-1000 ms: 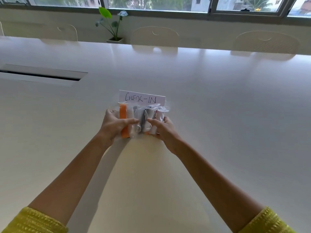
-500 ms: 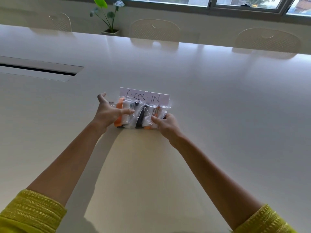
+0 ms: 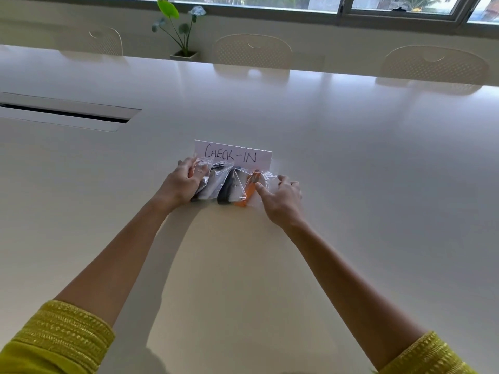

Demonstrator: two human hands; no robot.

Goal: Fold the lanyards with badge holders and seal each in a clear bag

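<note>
Several clear bags lie side by side on the white table point(image 3: 351, 190), each with a folded lanyard inside, just in front of a white card reading CHECK-IN point(image 3: 233, 155). One holds a grey lanyard point(image 3: 210, 188), one a black lanyard point(image 3: 226, 188) and one an orange lanyard point(image 3: 247, 195). My left hand point(image 3: 182, 186) covers the leftmost bag with its fingers curled over it. My right hand point(image 3: 282, 201) is at the right end with fingers spread, its thumb tip touching the orange lanyard's bag.
A long cable slot point(image 3: 64, 112) is set into the table at the left. A small potted plant point(image 3: 183, 33) stands at the far edge. Pale chairs point(image 3: 252, 51) point(image 3: 434, 66) line the far side under the windows.
The bags, bunched together between both hands before, now lie spread in a row before the card. My hands have moved apart and my right hand's fingers have opened.
</note>
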